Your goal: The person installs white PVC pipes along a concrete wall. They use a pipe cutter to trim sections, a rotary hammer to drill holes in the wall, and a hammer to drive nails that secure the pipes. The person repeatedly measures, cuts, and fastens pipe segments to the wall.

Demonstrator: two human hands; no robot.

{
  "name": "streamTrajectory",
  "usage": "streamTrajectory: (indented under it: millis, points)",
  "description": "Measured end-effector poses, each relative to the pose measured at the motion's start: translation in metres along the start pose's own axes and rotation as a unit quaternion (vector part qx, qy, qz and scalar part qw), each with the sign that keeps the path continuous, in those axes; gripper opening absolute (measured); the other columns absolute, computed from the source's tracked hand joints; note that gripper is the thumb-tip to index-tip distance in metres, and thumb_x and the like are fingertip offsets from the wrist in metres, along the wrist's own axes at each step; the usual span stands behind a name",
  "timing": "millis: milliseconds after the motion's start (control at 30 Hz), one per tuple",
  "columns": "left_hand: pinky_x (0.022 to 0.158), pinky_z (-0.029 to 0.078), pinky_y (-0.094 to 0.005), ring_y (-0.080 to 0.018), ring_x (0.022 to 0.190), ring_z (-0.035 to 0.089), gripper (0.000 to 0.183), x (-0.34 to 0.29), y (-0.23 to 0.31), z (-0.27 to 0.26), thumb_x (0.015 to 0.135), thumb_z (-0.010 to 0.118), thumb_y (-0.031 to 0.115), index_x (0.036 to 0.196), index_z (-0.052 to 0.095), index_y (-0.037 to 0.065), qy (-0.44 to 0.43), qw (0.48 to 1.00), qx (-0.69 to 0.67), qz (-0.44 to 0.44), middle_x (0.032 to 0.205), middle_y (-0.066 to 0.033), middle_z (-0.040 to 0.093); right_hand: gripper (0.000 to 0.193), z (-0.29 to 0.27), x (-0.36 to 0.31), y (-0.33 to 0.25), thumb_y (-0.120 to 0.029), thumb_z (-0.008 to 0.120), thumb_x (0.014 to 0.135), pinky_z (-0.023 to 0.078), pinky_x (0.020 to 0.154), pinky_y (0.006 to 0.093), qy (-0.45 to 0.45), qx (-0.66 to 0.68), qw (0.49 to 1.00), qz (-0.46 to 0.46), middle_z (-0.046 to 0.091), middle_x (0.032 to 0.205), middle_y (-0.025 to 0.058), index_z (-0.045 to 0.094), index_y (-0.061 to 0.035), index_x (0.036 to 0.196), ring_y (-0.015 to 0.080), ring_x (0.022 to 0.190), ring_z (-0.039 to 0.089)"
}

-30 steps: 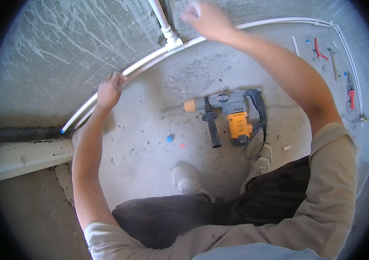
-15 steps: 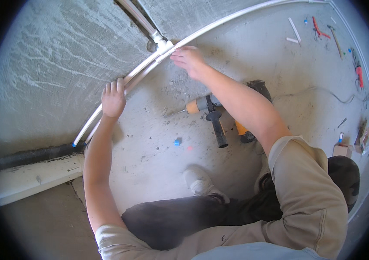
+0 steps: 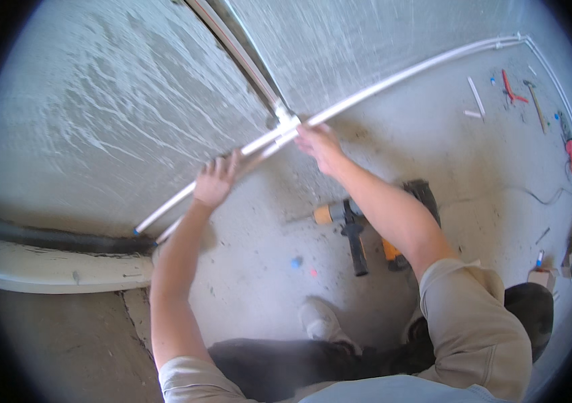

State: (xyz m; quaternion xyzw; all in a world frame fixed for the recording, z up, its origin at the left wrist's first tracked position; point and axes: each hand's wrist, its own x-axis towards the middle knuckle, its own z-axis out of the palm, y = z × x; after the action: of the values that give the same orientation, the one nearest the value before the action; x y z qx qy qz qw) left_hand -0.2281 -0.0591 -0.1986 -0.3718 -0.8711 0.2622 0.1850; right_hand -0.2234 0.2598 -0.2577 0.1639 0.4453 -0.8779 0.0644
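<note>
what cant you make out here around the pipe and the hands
Head view only:
- Right hand covers the white pipe beside the tee fitting.
- Right forearm hides most of the hammer drill.
- Left hand: its grip on the pipe is unclear.
- Far tools: too small.

Left hand (image 3: 215, 181) curled; right hand (image 3: 319, 144) closed, outstretched.
</note>
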Motion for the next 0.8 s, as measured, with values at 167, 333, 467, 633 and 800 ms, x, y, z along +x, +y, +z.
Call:
streamTrajectory:
  millis: [167, 333, 467, 633, 800]
  points:
    - [0.066, 0.057, -0.0397, -0.0254, 0.085, 0.063, 0.069, 0.004, -0.001, -0.007, 0.089, 0.058, 0.015, 0.156, 0.044, 0.008, 0.077, 0.997, -0.021, 0.016, 0.097, -0.0087, 0.058, 0.025, 0.009, 0.001, 0.002, -0.024, 0.075, 0.097, 0.054, 0.094, 0.0416, 0.031, 0.022, 0.999, -0.005, 0.067, 0.11, 0.004, 0.062, -0.0113, 0.113, 0.0193, 0.101, 0.065]
    - [0.07, 0.056, -0.0387, -0.0254, 0.087, 0.063, 0.069, 0.006, -0.001, -0.009, 0.087, 0.058, 0.011, 0.154, 0.046, 0.004, 0.06, 0.998, -0.019, 0.024, 0.099, -0.0093, 0.058, 0.023, 0.01, 0.005, 0.003, -0.027, 0.074, 0.097, 0.053, 0.093, 0.042, 0.011, 0.073, 0.997, -0.001, 0.065, 0.106, 0.0021, 0.062, -0.0125, 0.11, 0.0189, 0.099, 0.062]
    - [0.071, 0.056, -0.0392, -0.0264, 0.088, 0.064, 0.068, 0.009, -0.001, -0.009, 0.086, 0.058, 0.01, 0.153, 0.047, 0.003, 0.073, 0.996, -0.042, 0.023, 0.101, -0.0101, 0.059, 0.023, 0.007, 0.006, -0.001, -0.025, 0.072, 0.099, 0.053, 0.095, 0.043, 0.007, 0.117, 0.993, 0.007, 0.066, 0.112, 0.0037, 0.062, -0.0109, 0.114, 0.0203, 0.103, 0.062]
    - [0.074, 0.057, -0.0412, -0.0278, 0.093, 0.064, 0.068, 0.008, -0.004, -0.009, 0.087, 0.059, 0.011, 0.154, 0.046, 0.004, 0.051, 0.997, -0.052, 0.029, 0.103, -0.0109, 0.061, 0.025, 0.003, 0.009, -0.001, -0.02, 0.067, 0.102, 0.054, 0.104, 0.0454, -0.003, 0.167, 0.986, 0.015, 0.066, 0.122, 0.0076, 0.06, -0.006, 0.122, 0.0247, 0.117, 0.063]
    - [0.076, 0.058, -0.0406, -0.0277, 0.094, 0.065, 0.068, 0.005, -0.008, -0.007, 0.086, 0.058, 0.009, 0.153, 0.046, 0.005, 0.045, 0.995, -0.08, 0.028, 0.101, -0.0103, 0.06, 0.027, -0.004, 0.01, 0.003, -0.009, 0.062, 0.102, 0.058, 0.102, 0.046, -0.036, 0.171, 0.984, -0.021, 0.065, 0.123, 0.0172, 0.057, 0.0044, 0.124, 0.0292, 0.113, 0.066]
